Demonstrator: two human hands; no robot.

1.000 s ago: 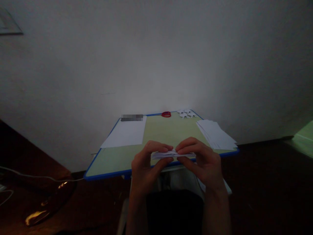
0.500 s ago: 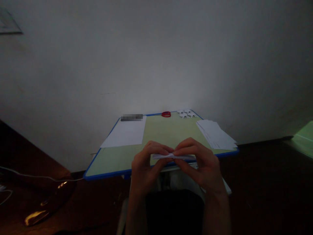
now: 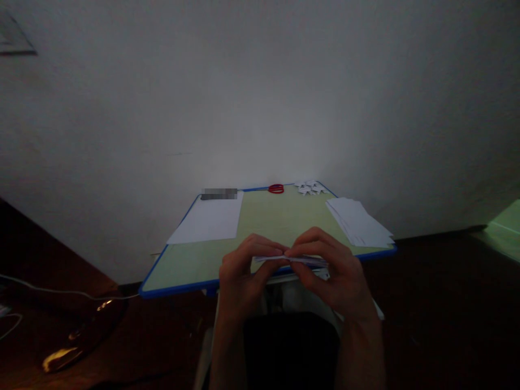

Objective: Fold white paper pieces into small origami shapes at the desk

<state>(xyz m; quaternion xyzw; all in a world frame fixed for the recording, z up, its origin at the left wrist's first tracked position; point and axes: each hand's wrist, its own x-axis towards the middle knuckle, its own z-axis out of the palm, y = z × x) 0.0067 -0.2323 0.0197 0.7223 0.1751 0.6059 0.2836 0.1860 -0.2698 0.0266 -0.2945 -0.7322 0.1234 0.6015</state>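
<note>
A folded piece of white paper point(image 3: 298, 260) is pinched flat between both hands just above the near edge of a small green table point(image 3: 268, 219) with a blue rim. My left hand point(image 3: 244, 276) grips its left end, thumb below and fingers above. At the right end my right hand point(image 3: 335, 273) is closed on it the same way. The fingertips of both hands meet over the middle of the paper.
On the table lie a white sheet point(image 3: 209, 219) at the left, a stack of white paper strips point(image 3: 359, 222) at the right, red scissors point(image 3: 276, 188) and several small folded paper pieces point(image 3: 311, 187) at the far edge. A white cable point(image 3: 60, 292) runs across the dark floor at the left.
The folded paper has been pressed flatter. My fingertips have closed in toward each other over its middle, and both hands have shifted very slightly.
</note>
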